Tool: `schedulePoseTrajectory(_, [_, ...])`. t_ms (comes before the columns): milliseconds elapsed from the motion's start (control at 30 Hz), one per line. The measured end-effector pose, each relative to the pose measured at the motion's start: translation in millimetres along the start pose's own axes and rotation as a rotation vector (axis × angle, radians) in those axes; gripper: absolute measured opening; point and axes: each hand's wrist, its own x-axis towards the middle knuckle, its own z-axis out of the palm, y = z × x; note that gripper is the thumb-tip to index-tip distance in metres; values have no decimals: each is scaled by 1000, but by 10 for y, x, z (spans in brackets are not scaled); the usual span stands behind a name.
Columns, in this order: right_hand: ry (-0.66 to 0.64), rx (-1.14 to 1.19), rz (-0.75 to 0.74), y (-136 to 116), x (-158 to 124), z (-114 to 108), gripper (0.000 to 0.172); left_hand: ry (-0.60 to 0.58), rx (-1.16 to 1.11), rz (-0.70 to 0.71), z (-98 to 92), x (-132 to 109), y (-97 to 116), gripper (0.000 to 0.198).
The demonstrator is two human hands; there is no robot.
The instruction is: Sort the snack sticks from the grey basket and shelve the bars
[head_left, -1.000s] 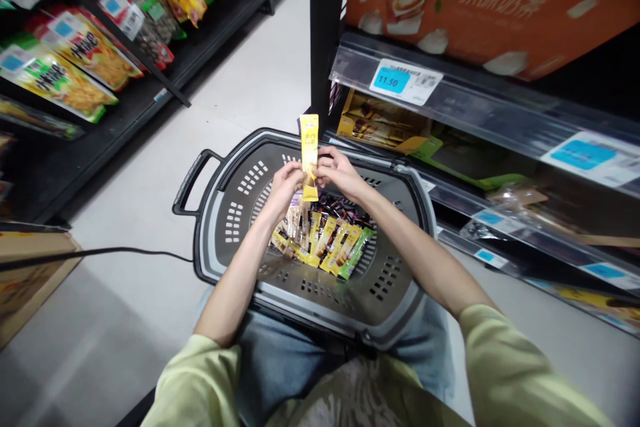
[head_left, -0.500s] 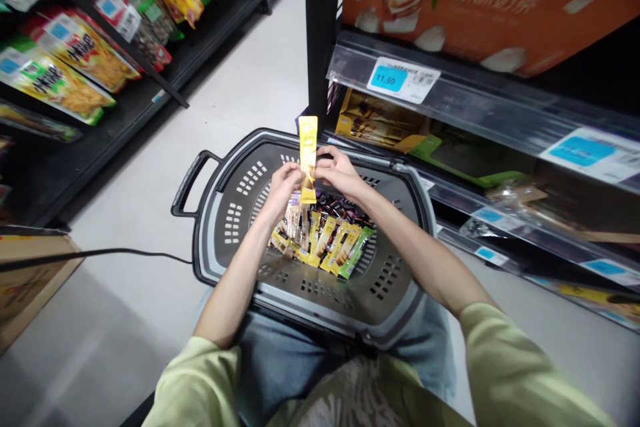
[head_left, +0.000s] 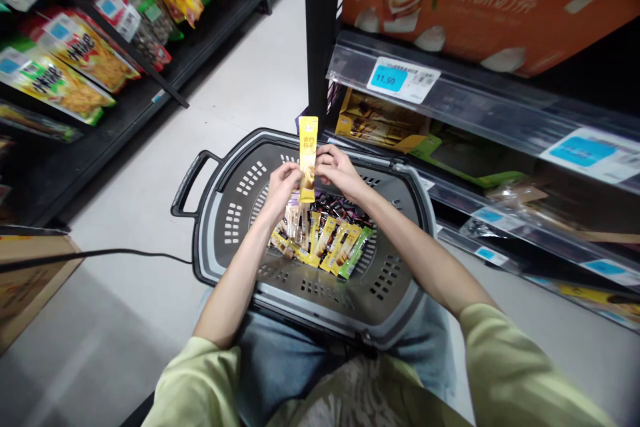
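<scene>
yellow sachet point(head_left: 308, 159) points lengthwise up the view, between both hands' fingers point(head_left: 327, 171).

We could not make out the small print on the sachet point(head_left: 308, 157), which hid part of the pile point(head_left: 326, 237) behind it, nor tell the blurred dark packets point(head_left: 343, 209) apart, and saw the carton point(head_left: 480, 20) cut off by the top and right edges, the cord point(head_left: 125, 251) by the left.
</scene>
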Motion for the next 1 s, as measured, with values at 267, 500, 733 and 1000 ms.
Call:
schedulePoseTrajectory(267, [16,-9,10,-9,6,-15,45,-3,8,0,-11,8,-9,4])
schedulePoseTrajectory(500, [-2,0,5,-4,3,-27,47,11,0,-2,1,0,-2,5])
schedulePoseTrajectory(733, [-36,-20,-13,43,7,-25,51,-5,-14,-11,5,3,-12,6])
schedulePoseTrajectory(1000, [-36,-15,-11,61,29,-24,52,20,-24,-19,19,7,12,4])
